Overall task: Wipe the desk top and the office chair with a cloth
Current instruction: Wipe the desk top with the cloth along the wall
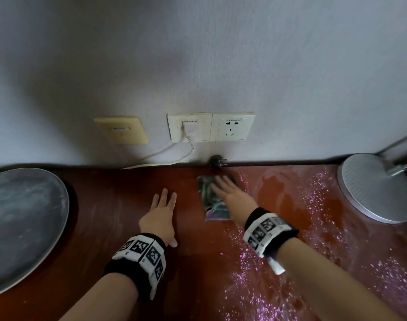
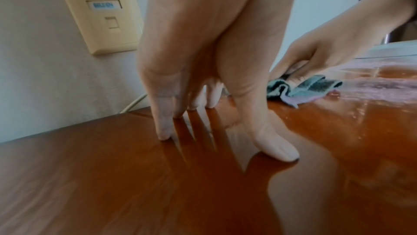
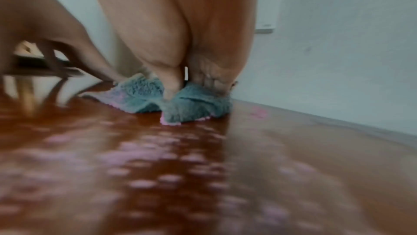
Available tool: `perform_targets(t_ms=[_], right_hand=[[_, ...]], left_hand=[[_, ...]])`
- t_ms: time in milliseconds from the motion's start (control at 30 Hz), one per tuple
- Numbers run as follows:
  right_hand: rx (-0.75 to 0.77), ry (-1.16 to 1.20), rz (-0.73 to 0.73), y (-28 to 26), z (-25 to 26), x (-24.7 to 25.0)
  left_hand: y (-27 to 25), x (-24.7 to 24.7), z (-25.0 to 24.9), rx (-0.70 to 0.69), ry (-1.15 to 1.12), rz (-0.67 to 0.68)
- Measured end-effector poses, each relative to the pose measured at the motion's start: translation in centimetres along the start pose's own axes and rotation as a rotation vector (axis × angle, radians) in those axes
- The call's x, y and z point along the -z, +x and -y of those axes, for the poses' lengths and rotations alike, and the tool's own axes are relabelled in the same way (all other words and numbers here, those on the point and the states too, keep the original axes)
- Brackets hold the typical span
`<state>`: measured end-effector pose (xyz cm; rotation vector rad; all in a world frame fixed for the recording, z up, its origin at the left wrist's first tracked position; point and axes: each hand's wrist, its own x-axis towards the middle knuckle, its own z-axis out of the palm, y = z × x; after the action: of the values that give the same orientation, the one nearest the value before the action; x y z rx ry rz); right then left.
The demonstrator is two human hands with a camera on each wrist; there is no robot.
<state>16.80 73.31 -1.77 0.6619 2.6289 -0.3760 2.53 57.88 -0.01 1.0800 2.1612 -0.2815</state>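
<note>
On the reddish-brown desk top (image 1: pixel 109 218) lies a grey-green cloth (image 1: pixel 212 206) with a pink edge, bunched close to the wall. My right hand (image 1: pixel 224 189) lies on the cloth with straight fingers pressing it down; the right wrist view shows the fingertips sunk into the cloth (image 3: pixel 194 107). My left hand (image 1: pixel 160 210) is open, left of the cloth, its fingertips (image 2: pixel 163 135) resting on the bare wood. Pink specks (image 1: pixel 251 281) and wet smears cover the desk's right half. The office chair is not in view.
A round metal tray (image 1: pixel 24 228) fills the desk's left end. A silver lamp base (image 1: pixel 371 188) stands at the right. On the wall are sockets (image 1: pixel 210 127), a beige data plate (image 1: pixel 121 129) and a white cable (image 1: pixel 165 156). A black plug (image 1: pixel 217 161) lies at the desk's back edge.
</note>
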Motion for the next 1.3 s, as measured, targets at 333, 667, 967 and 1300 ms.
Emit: perform_targets(t_ms=[333, 667, 967, 1300], right_hand=[[-0.042, 0.010, 0.020, -0.3, -1.4, 0.4], [-0.120, -0.021, -0.007, -0.4, -5.8, -0.1], [-0.359, 0.083, -0.110, -0.2, -11.8, 1.9], [-0.017, 0.102, -0.094, -3.2, -10.4, 2.3]], left_hand=[[0.1, 0.2, -0.2, 0.020, 0.003, 0.005], [0.1, 0.1, -0.4, 0.026, 0.010, 0.011], [0.0, 0.3, -0.3, 0.025, 0.024, 0.007], [0.2, 0.1, -0.2, 0.026, 0.012, -0.007]])
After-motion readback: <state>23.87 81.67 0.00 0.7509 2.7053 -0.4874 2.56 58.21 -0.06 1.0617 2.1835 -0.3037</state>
